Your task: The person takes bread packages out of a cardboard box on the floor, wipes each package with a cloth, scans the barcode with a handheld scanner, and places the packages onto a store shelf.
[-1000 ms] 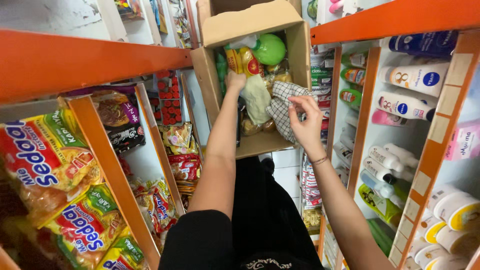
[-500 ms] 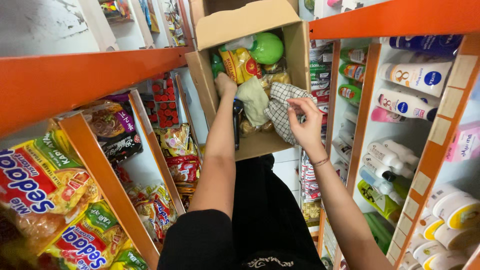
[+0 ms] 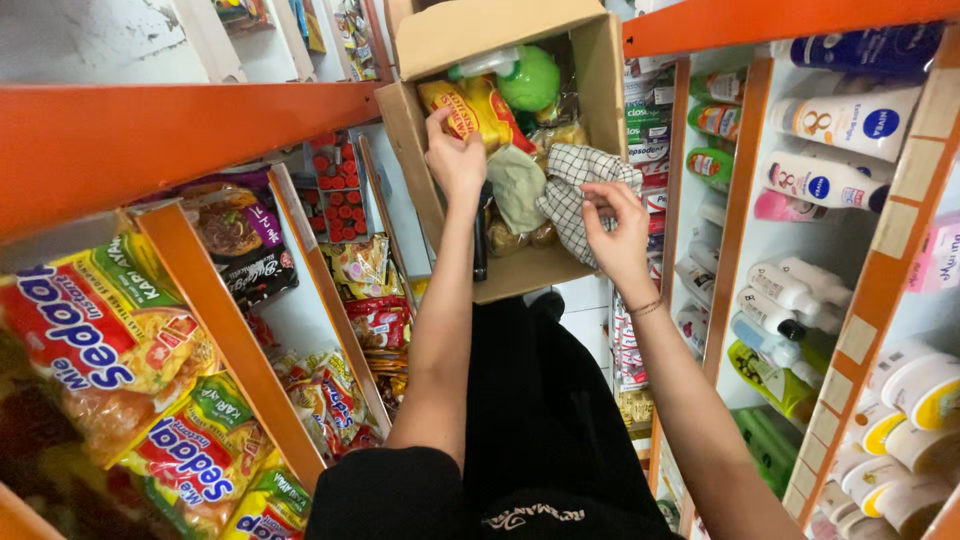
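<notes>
Left hand (image 3: 455, 155) curled around the yellow-and-red packet (image 3: 470, 105) inside our cardboard box (image 3: 420, 120); fingertips hidden behind it. Right hand (image 3: 615, 225) pinches the checked cloth (image 3: 580, 185) at the box's right side. Box bottom mostly covered, contents hard to count: one green ball (image 3: 530, 78), one pale green cloth (image 3: 515, 185). Noodle packs (image 3: 110, 330) cut off at left; white bottles (image 3: 830, 180) on right shelves.

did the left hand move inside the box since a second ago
Yes. The left hand shifted toward the yellow-red packet at the cardboard box back.
</notes>
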